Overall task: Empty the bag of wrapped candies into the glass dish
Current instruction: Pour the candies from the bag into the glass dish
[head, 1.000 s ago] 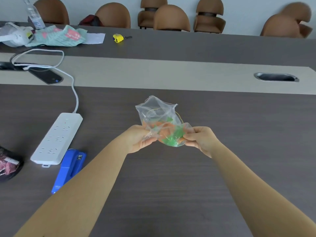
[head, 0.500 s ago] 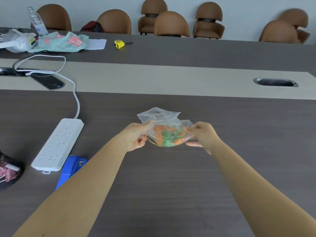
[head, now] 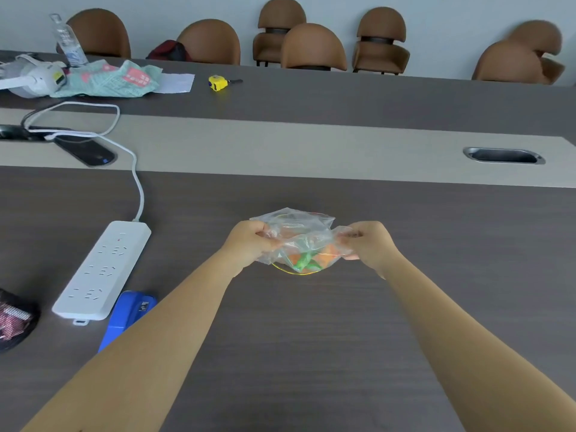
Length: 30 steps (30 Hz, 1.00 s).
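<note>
A clear plastic bag point(head: 300, 233) with orange and green wrapped candies point(head: 307, 260) in it hangs between both hands over the dark table. My left hand point(head: 251, 241) pinches its left edge and my right hand point(head: 369, 241) pinches its right edge. Under the bag a thin yellow-green curved rim point(head: 296, 272) shows, which looks like the near edge of the glass dish; the bag and hands hide the rest of it.
A white power strip point(head: 103, 269) with its cable lies at the left, a blue stapler point(head: 129, 313) just beside it. A phone point(head: 85, 149) rests on the beige strip, a metal cable port point(head: 503, 155) at the right. Cloth, a bottle and a yellow tape measure point(head: 217, 82) sit far back.
The bag has come down and flattened out, from standing upright between the hands to lying low and stretched sideways. Both hands have moved slightly apart.
</note>
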Tool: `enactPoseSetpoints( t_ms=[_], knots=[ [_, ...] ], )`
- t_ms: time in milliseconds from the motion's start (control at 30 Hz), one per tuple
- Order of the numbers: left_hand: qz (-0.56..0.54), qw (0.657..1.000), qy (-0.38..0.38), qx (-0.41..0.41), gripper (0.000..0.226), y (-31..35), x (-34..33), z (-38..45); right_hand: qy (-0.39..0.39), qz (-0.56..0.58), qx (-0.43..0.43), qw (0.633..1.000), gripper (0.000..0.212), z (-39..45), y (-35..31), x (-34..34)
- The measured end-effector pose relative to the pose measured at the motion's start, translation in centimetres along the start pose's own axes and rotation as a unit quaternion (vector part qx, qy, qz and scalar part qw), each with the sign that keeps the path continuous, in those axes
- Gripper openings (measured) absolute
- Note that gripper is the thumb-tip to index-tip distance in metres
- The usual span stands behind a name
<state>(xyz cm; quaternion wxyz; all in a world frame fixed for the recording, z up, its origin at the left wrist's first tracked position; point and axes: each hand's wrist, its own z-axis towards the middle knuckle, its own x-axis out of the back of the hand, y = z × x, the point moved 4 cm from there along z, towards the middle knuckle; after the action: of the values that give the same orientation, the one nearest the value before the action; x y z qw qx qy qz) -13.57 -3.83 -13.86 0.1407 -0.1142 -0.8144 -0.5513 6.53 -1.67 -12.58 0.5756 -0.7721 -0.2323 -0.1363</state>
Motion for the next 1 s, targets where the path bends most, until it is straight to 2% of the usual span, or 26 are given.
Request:
enactPoseSetpoints(
  t_ms=[33, 100, 300, 433, 567, 600, 667, 700, 767, 867, 1000],
  knots=[
    [-0.005, 1.0, 0.005, 0.0, 0.015, 0.2, 0.0, 0.1, 0.007, -0.004, -0.009, 1.0, 0.021, 0.3, 0.0, 0.3],
    [-0.022, 1.0, 0.01, 0.012, 0.022, 0.4, -0.1, 0.4, 0.009, 0.01, -0.033, 0.999, 0.027, 0.6, -0.2, 0.5],
    [-0.08, 0.996, 0.013, 0.033, 0.012, 1.0, -0.2, 1.1, -0.027, 0.116, -0.055, 0.991, 0.024, 0.8, -0.5, 0.3],
    [-0.127, 0.991, 0.025, 0.023, 0.026, 1.5, 0.0, 1.5, -0.016, 0.16, -0.035, 0.986, 0.022, 1.0, -0.9, 0.4],
    [-0.145, 0.989, 0.036, 0.0, 0.024, 2.0, 0.1, 1.6, 0.0, 0.097, 0.009, 0.995, 0.021, 1.2, -1.5, 0.6],
    [-0.151, 0.988, 0.041, -0.006, 0.028, 2.1, 0.1, 1.5, 0.001, 0.068, 0.017, 0.998, 0.019, 1.1, -1.6, 0.7],
    [-0.142, 0.988, 0.053, -0.02, 0.048, 2.3, 0.2, 1.4, 0.013, 0.027, 0.025, 0.999, 0.019, 1.0, -1.6, 0.8],
    [-0.13, 0.99, 0.055, -0.031, 0.044, 2.4, 0.2, 1.3, 0.022, 0.014, 0.027, 0.999, 0.023, 1.1, -1.6, 0.9],
    [-0.114, 0.991, 0.052, -0.047, 0.017, 2.6, 0.4, 1.3, 0.042, 0.005, 0.025, 0.999, 0.02, 1.3, -1.6, 1.1],
    [-0.096, 0.993, 0.054, -0.052, 0.023, 2.5, 0.3, 1.3, 0.044, 0.035, -0.013, 0.998, 0.009, 1.3, -1.6, 1.0],
    [-0.075, 0.995, 0.042, -0.051, 0.024, 2.4, 0.1, 1.3, 0.037, 0.038, -0.022, 0.998, 0.014, 1.4, -1.7, 0.6]
  ],
)
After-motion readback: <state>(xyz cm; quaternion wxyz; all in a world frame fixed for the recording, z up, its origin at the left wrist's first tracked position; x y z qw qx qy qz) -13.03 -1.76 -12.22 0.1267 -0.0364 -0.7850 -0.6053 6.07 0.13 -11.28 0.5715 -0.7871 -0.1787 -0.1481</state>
